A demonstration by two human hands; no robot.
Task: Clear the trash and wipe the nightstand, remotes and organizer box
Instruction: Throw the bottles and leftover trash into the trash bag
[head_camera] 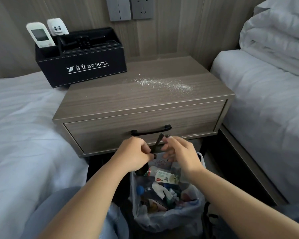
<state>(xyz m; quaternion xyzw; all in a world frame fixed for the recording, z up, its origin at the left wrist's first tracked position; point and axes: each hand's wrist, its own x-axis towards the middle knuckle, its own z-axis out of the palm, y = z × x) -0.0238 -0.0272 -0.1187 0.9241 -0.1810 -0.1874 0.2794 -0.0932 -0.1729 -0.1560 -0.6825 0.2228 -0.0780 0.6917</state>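
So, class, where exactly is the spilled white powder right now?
The white powder lies on the nightstand top, toward its back right, right of the black organizer box and near the right-hand bed.

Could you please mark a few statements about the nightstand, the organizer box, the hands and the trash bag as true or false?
1. White powder lies scattered on the nightstand top. True.
2. The organizer box sits at the nightstand's right rear corner. False: it is at the left rear corner.
3. Both the left hand and the right hand grip a small dark object above the trash bag. True.
4. The trash bag is empty. False: it holds bottles and wrappers.
5. Two white remotes stand in the box's left compartments. True.
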